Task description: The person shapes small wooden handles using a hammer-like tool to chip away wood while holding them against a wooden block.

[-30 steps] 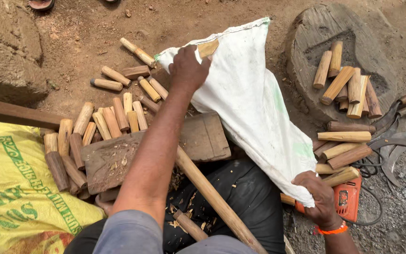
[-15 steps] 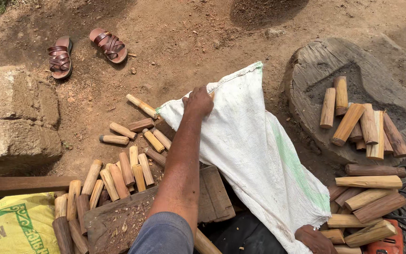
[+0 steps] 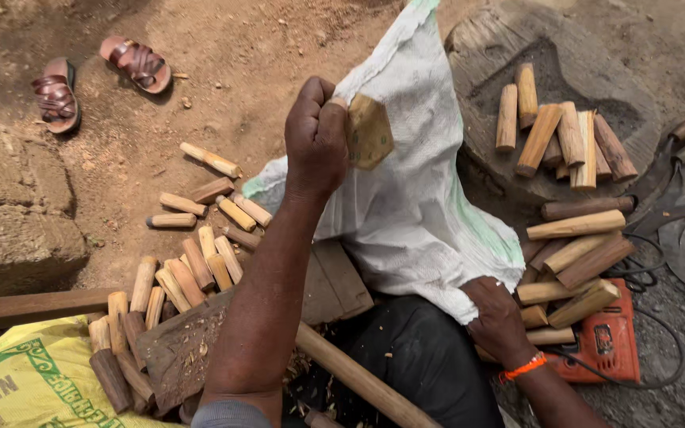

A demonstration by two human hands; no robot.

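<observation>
- Head view, centre of the frame: a white woven sack [image 3: 414, 198] is stretched diagonally from the top centre down to the lower right; its cloth is coarse and crumpled, with a faint green stripe along one edge and a tan patch near the upper grip.
- Left hand [image 3: 317, 135], at the upper centre, is raised on a long, straight forearm; the fingers are curled into a tight fist, bunching the sack's edge beside the tan patch.
- Right hand [image 3: 497, 317], at the lower right, wears an orange wristband and has its fingers closed over the sack's lower hem, knuckles up.
- Round wooden stump [image 3: 477, 47], upper right, is grey and cracked, with a cluster of pale cut sticks [image 3: 564, 135] lying on it.
- Yellow printed bag [image 3: 33, 380] fills the lower left corner.
- Short debarked wooden pegs [image 3: 192, 269] lie scattered on the dirt left of centre, smooth and cylindrical.
- Orange power tool [image 3: 608, 341] sits at the lower right, just beside the right wrist.
- Brown sandals [image 3: 97, 71] rest on the bare earth at the upper left.
</observation>
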